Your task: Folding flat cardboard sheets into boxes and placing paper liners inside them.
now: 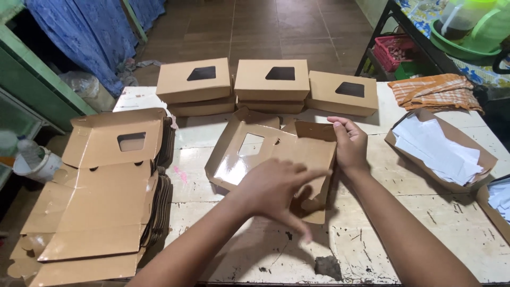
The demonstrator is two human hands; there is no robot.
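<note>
Half-folded window box [265,154] lies at frame centre on the worn white table [425,212], glossy inside up. Right hand [348,143] pinches its far right flap upright; left hand [273,188], fingers spread, presses the near panel flat.

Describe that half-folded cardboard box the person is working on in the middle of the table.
The half-folded box is brown cardboard with a glossy pale inner face and a four-sided window cut in its lid panel. It lies opened out on the worn white table, side walls partly raised. The right hand grips its far right corner; the left hand hovers over its near side, contact unclear.
</note>
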